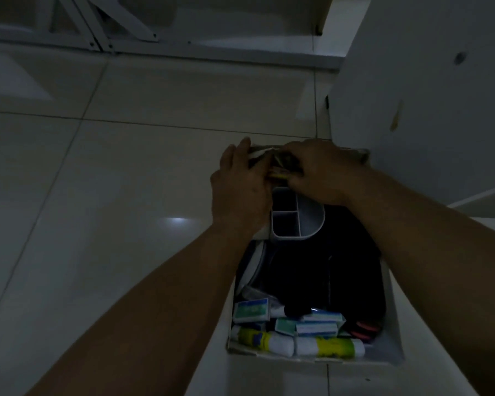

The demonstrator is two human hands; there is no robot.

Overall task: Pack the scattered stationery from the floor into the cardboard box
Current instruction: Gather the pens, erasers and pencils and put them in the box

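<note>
An open cardboard box (395, 332) stands on the tiled floor at lower centre. Inside lie a grey divided desk organiser (297, 215), a dark bag-like mass (326, 275), several small blue-green packets (252, 310) and two white glue sticks with yellow labels (297, 344). My left hand (240, 192) and my right hand (317, 172) meet at the box's far end, both closed around a small bundle of stationery (280, 167) with yellow parts. What the bundle is stays unclear in the dim light.
White furniture (426, 95) rises right beside the box on the right. A white metal frame with folding brackets (103, 38) runs along the far edge of the floor. Pale floor tiles (97, 195) stretch to the left.
</note>
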